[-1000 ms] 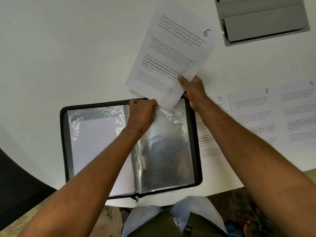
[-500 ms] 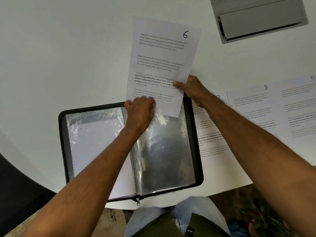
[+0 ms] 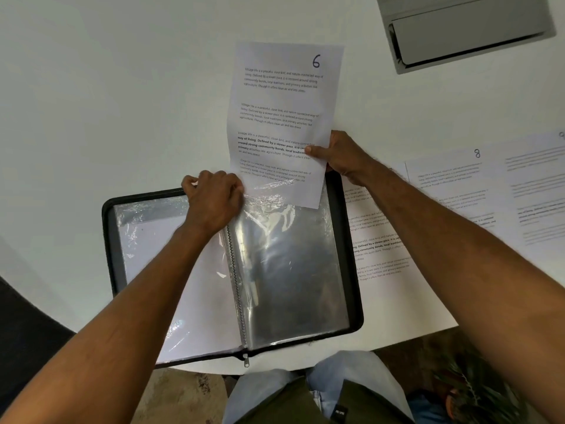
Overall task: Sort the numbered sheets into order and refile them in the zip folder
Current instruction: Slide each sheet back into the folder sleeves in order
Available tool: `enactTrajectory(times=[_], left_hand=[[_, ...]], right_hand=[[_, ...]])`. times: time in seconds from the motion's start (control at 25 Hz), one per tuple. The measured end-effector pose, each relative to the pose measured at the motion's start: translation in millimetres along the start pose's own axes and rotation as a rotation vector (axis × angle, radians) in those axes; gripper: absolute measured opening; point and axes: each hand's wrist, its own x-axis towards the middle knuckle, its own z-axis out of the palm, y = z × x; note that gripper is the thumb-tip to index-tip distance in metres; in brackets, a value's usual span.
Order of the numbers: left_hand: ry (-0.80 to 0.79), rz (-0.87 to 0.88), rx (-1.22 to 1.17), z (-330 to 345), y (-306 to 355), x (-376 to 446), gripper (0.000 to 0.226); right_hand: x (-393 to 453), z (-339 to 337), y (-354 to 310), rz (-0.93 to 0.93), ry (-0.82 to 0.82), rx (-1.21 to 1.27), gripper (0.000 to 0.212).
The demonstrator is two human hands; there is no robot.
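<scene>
— Where's the sheet marked 6 (image 3: 284, 117)?

— Above the far edge of the open zip folder (image 3: 351, 240), standing nearly straight. It's thin white paper with printed paragraphs and a handwritten 6 in its top right corner. Its lower edge overlaps the top of the right-hand plastic sleeve (image 3: 290, 270); whether it is inside the sleeve or only lying over it, I can't tell.

— And the hands?

— The right hand (image 3: 339, 154) has a closed grip on the sheet's right edge, thumb pressed flat across the print. The left hand (image 3: 214, 200) is curled at the top of the folder by the spine, its grip closed on the crinkled rim of the sleeve beside the sheet's lower left corner.

— The folder itself?

— Rectangular with rounded corners, black fabric border, metal zip teeth running down the middle with a small puller at the near edge. The sleeves are glossy and wrinkled; the left one shows white paper inside, the right one looks dark and reflective.

— Anything else on the tabletop (image 3: 122, 87)?

— It's smooth and white. To the right lie more printed sheets side by side, one marked 8 (image 3: 452, 191). A flat grey rectangular case (image 3: 464, 29) sits at the far right.
</scene>
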Motion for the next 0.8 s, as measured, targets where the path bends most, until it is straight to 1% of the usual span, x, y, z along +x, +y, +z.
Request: enactTrajectory(times=[0.16, 0.32, 0.44, 0.52, 0.56, 0.6, 0.68, 0.72, 0.8], left_hand=[[-0.032, -0.045, 0.037, -2, -6, 1, 0.030], [-0.057, -0.146, -0.002, -3, -10, 2, 0.014], [-0.063, -0.167, -0.016, -5, -11, 5, 0.013], [-0.059, -0.159, -0.067, -3, -13, 8, 0.016], [-0.052, -0.158, -0.142, -3, -15, 9, 0.020], [-0.040, -0.172, -0.281, -3, -16, 10, 0.027], [-0.025, -0.281, -0.606, -3, -18, 13, 0.038], [-0.034, -0.352, -0.695, -4, -17, 15, 0.037], [-0.051, -0.440, -0.770, -5, -17, 19, 0.032]], right_hand=[[4, 2, -2, 0.000, -0.025, -0.078, 0.040], [6, 2, -1, -0.019, 0.022, -0.098, 0.042], [7, 2, -1, -0.015, 0.031, -0.118, 0.044], [7, 2, -3, -0.010, 0.019, -0.108, 0.043], [7, 2, -4, -0.009, 0.011, -0.097, 0.043], [7, 1, -5, -0.006, 0.000, -0.088, 0.043], [7, -3, -5, 0.004, -0.026, -0.082, 0.040], [7, -4, -6, 0.010, -0.039, -0.087, 0.040], [7, -6, -7, 0.026, -0.074, -0.107, 0.041]])
